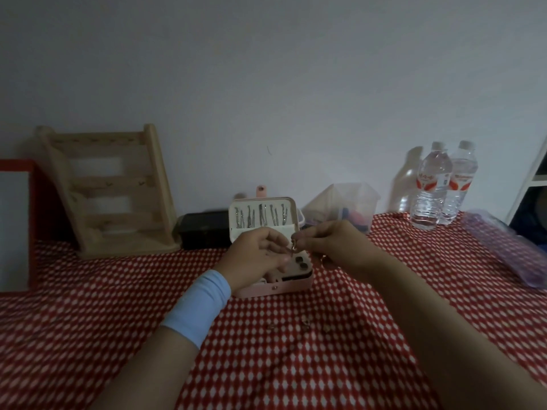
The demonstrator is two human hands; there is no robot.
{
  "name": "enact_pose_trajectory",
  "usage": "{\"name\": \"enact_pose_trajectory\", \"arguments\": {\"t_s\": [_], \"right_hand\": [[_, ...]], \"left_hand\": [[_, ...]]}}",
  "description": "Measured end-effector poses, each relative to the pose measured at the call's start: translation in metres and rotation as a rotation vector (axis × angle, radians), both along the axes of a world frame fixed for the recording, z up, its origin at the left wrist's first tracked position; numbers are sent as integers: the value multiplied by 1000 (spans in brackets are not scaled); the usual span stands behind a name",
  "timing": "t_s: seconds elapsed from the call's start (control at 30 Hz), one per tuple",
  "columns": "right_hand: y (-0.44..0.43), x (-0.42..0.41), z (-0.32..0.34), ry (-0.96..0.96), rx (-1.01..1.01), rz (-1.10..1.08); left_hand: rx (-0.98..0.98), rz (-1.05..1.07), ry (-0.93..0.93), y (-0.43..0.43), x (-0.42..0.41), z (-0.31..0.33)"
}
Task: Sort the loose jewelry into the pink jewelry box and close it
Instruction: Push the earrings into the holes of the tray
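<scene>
Dim light; a plain pale wall [266, 69] rises behind the counter [444, 291], draped in red white-dotted cloth [88, 321]; white shelving [532, 179] far right.

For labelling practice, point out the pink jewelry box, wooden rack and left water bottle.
pink jewelry box [293, 287]: head view, front wall.
wooden rack [161, 184]: head view, right upright.
left water bottle [430, 182]: head view, label.

— Where's the jewelry box [276, 287] sitting?
— It's sitting mid-way along the worktop [88, 306], its lid [262, 216] standing up toward the wall. The left hand [254, 255] and right hand [334, 247] are meeting above it, the right pinching a small piece [293, 247].
— And around it?
— A rack [109, 190] is standing far left, with a case [204, 229] lying between. A tub [340, 205] and bottles [433, 187] are standing to the right. Loose pieces [305, 322] are lying in front.
</scene>
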State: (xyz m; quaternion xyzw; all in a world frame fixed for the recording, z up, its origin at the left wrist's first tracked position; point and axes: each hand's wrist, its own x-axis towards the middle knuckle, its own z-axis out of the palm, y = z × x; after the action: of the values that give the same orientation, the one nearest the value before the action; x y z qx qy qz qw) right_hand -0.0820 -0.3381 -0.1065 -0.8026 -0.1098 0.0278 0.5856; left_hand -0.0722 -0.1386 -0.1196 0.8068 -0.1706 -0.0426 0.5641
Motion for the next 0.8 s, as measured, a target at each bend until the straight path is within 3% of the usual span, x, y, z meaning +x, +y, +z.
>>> {"name": "enact_pose_trajectory", "arguments": {"t_s": [0.23, 0.6, 0.8], "right_hand": [[10, 25, -5, -15, 81, 4], [10, 56, 9, -199, -89, 22], [17, 65, 1, -207, -108, 43]], "left_hand": [[-45, 43, -13, 5, 27, 1], [-94, 4, -23, 13, 56, 14], [-11, 24, -85, 20, 62, 8]]}}
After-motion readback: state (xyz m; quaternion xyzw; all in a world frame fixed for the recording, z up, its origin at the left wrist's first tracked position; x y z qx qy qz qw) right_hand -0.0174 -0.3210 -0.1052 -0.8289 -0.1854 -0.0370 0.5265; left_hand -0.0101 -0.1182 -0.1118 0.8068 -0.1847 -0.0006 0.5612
